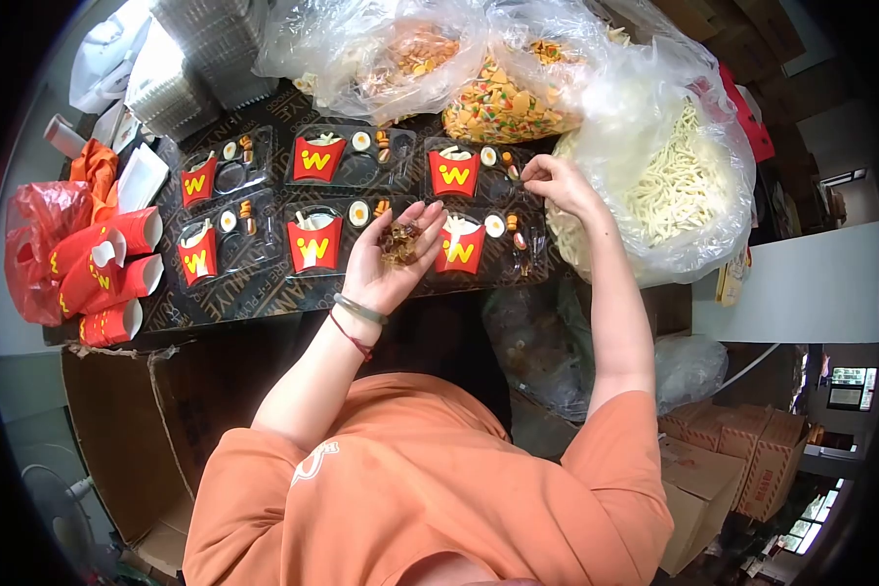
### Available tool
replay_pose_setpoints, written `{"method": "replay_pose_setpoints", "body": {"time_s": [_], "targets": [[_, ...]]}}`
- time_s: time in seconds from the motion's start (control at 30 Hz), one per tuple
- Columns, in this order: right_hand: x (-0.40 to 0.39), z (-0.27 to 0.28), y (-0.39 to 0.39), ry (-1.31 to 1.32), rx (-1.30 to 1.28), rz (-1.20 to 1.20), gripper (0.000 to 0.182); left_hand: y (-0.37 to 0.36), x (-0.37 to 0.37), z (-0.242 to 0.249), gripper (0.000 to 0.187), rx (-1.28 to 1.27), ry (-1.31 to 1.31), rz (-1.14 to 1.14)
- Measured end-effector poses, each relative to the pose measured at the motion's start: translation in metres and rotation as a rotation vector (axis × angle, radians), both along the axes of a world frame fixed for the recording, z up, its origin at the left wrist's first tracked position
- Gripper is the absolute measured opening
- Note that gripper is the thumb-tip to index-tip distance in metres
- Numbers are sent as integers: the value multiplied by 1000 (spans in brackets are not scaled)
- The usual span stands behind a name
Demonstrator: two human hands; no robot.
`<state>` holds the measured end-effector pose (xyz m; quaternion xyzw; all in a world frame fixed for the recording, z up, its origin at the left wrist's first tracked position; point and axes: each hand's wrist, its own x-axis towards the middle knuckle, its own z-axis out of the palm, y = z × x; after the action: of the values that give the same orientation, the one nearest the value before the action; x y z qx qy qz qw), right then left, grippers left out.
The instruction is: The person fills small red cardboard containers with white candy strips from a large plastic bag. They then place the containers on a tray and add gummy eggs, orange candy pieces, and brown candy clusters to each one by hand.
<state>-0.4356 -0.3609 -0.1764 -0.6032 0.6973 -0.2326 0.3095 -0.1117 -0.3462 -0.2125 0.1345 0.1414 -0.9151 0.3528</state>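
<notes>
My left hand [369, 276] is turned palm up and cups a small heap of brown, see-through pieces [398, 244], too small to name. My right hand [565, 188] has its fingertips pinched together at the right edge of the upper right clear plastic tray [498, 193]; whatever is between them is hidden. In that tray lie a red fry box [452, 175] with a yellow mark, a toy-like egg half [488, 156] and small brown-and-orange pieces. Several similar trays stand in two rows. Below my left fingers is the lower right fry box [460, 250].
Beyond the trays are clear bags of orange mixed pieces [508, 103] and pale fry-like sticks [679, 186]. Empty red fry boxes [107, 269] lie at the left near a red plastic bag [39, 244]. Stacked clear trays [171, 88] stand behind. Cardboard boxes [742, 449] are at the lower right.
</notes>
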Motion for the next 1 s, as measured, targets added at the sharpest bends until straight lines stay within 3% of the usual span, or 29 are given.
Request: {"method": "replay_pose_setpoints", "body": {"time_s": [0.27, 0.37, 0.6, 0.67, 0.8, 0.87, 1.0], "targets": [[-8, -12, -16, 212, 152, 133, 18, -1, 3, 1, 39, -1, 22, -19], [-6, -12, -16, 154, 216, 72, 22, 0, 3, 1, 38, 10, 14, -11], [-5, -15, -11, 174, 157, 66, 29, -2, 5, -4, 38, 0, 13, -15], [-2, -13, -8, 347, 121, 79, 30, -1, 5, -5, 37, -2, 17, -15], [1, -14, -11, 405, 138, -2, 27, -1, 5, -2, 37, 5, 6, -14], [-2, -14, -12, 172, 203, -174, 23, -1, 6, -1, 36, 9, -4, -20], [-4, -31, -9, -57, 207, -268, 19, -1, 7, -3, 36, 0, 9, -13]]}}
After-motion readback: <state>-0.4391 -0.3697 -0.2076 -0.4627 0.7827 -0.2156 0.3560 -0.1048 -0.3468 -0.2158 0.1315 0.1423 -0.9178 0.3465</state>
